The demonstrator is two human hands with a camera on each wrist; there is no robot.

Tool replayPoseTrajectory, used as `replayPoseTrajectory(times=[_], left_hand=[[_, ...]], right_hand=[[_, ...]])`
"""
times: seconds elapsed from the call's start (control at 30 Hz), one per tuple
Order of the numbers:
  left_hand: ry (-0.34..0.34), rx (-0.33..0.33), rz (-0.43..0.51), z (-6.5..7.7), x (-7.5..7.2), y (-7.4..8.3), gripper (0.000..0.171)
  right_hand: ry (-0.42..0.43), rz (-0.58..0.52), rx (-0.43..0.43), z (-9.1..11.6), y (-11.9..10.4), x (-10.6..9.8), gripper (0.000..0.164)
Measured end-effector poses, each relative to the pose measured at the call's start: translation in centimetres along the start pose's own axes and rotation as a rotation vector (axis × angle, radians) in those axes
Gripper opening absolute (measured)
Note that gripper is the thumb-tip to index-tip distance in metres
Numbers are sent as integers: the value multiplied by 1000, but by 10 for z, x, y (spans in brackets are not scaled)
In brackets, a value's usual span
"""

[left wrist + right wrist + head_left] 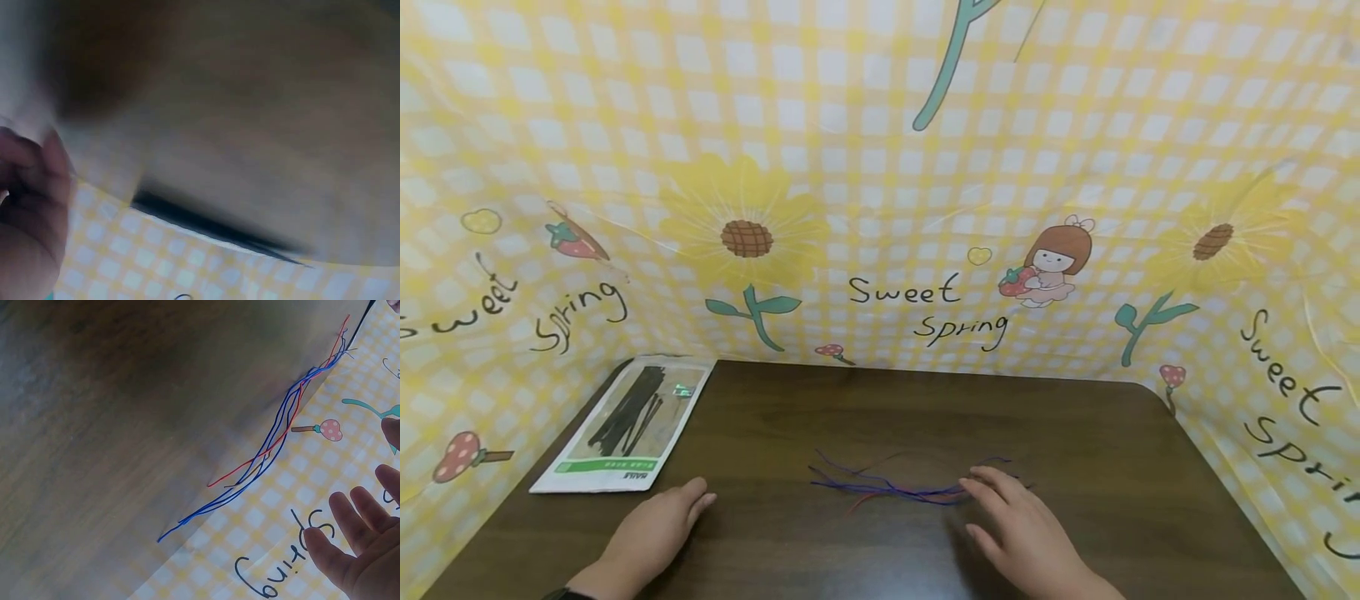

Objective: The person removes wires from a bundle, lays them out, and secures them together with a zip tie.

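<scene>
A loose bundle of thin blue and red wires (917, 494) lies across the middle of the dark wooden table. My right hand (1026, 533) is at the bundle's right end, fingers spread and relaxed, partly covering that end. Whether the fingertips touch the wires cannot be told from the head view. In the right wrist view, the wires (304, 378) are apart from the fingers of the right hand (369, 550), which hold nothing. Off to the left, my left hand (655, 533) is low over the table with loosely bent fingers and holds nothing; it also shows in the left wrist view (37, 219).
A white packet (696, 404) with a window, a green band and dark strips inside lies at the table's back left, just beyond the left hand. Yellow checked cloth (895, 208) with printed flowers encloses the table (775, 417) at the back and both sides.
</scene>
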State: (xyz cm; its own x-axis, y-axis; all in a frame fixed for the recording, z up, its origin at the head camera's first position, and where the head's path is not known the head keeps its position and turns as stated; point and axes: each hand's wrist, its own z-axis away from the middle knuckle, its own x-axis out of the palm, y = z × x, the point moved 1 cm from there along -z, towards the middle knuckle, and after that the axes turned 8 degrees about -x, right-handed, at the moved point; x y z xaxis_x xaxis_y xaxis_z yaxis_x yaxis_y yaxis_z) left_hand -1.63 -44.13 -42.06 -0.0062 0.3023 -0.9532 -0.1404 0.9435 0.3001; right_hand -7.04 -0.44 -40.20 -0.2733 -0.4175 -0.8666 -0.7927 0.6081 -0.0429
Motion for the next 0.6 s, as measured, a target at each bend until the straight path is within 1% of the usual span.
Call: replayPoseTrajectory(times=[0.07,0.17,0.3,0.4,0.53,0.6], left_hand=[[35,18,5,1,-1,10,21],[76,49,13,1,-2,29,23],[96,87,36,-1,-5,59,24],[107,118,73,-3,-8,82,25],[108,171,143,-6,-7,109,22],[108,191,159,-7,-4,121,19]], right_hand=[[12,2,-9,-1,0,1,56],[20,3,-20,-6,-2,-1,54],[-2,-33,-9,-16,-5,-6,50],[-15,-64,3,-26,-9,-10,48],[-9,-82,-18,-38,-17,-13,43],[-2,-95,-34,-42,-22,-12,40]])
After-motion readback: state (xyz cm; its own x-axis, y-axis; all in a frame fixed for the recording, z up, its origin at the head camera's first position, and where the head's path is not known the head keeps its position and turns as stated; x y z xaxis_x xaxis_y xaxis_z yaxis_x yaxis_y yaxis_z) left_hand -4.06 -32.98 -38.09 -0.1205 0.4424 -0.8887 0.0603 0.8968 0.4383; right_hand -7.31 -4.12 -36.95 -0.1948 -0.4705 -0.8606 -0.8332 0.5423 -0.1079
